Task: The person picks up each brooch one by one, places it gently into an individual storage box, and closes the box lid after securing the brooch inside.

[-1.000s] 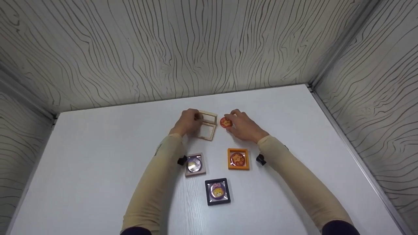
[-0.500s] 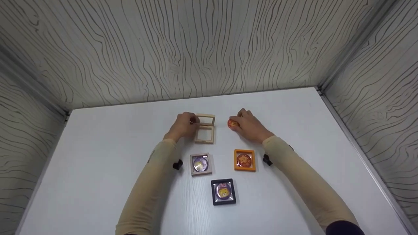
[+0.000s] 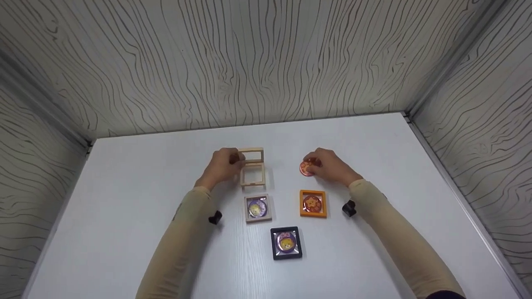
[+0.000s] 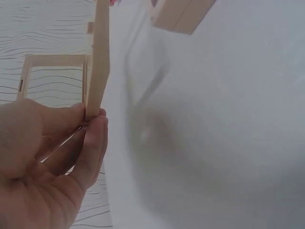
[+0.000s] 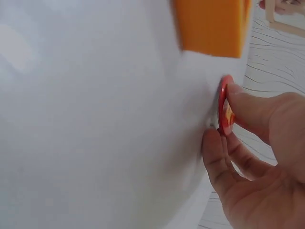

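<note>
My left hand pinches a light wooden hinged display frame near its hinge, between thumb and fingers. The frame stands unfolded, its two square halves at an angle, with a clear film in each; the left wrist view has one half edge-on. Over at the right, my right hand pinches a round red badge with an orange star figure by its edge. In the right wrist view the badge is tilted nearly edge-on, thumb on its face and fingers behind.
Nearer the body lie three frames with round badges inside: a pale wooden one, an orange one and a black one. A wood-grain panel rises behind the white table, with side panels left and right.
The left hand has moved left with the wooden frame. The right hand has moved right and slightly nearer with the red badge. The view has shifted a little.
</note>
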Motion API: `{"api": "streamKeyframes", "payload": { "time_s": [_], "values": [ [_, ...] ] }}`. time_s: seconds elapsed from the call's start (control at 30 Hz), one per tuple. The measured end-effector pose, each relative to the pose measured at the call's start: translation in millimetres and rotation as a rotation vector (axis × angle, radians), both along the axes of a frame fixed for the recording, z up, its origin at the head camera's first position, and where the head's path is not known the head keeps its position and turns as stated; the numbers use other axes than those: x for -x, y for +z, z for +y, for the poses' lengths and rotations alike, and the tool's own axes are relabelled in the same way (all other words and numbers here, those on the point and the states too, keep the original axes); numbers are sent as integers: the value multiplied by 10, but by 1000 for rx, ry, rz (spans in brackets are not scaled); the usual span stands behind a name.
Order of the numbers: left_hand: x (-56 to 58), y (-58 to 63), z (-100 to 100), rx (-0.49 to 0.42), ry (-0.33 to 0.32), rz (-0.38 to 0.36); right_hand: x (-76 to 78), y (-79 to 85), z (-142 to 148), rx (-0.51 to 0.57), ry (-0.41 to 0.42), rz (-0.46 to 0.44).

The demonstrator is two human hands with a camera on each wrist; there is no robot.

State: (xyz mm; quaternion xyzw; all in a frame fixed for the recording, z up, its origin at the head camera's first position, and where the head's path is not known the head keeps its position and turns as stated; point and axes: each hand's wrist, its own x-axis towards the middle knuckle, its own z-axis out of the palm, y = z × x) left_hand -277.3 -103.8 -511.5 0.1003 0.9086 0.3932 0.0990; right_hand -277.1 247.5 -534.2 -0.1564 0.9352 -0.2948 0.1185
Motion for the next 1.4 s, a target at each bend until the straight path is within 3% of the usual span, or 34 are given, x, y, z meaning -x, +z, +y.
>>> {"api": "streamKeyframes", "payload": {
  "time_s": [0.17,0.4,0.57,0.93,1.23,1.4],
  "values": [
    [-94,51,-53,-6,-12,45,1,-21,126,75,-66,-46],
    [-201,41,-104,-61,-7,-6,-36,-50,287,149,-170,-105],
    [-282,20,-130,-79,-22,-2,-121,-61,401,178,-213,-111],
    [-433,101,-218,-81,-9,68,-307,-114,649,339,-281,-168],
    [-638,66,-208,-108,-10,72,-500,-127,782,388,-313,-195],
    [-733,42,-156,-122,-46,79,-614,-127,825,400,-349,-195]
  ]
}}
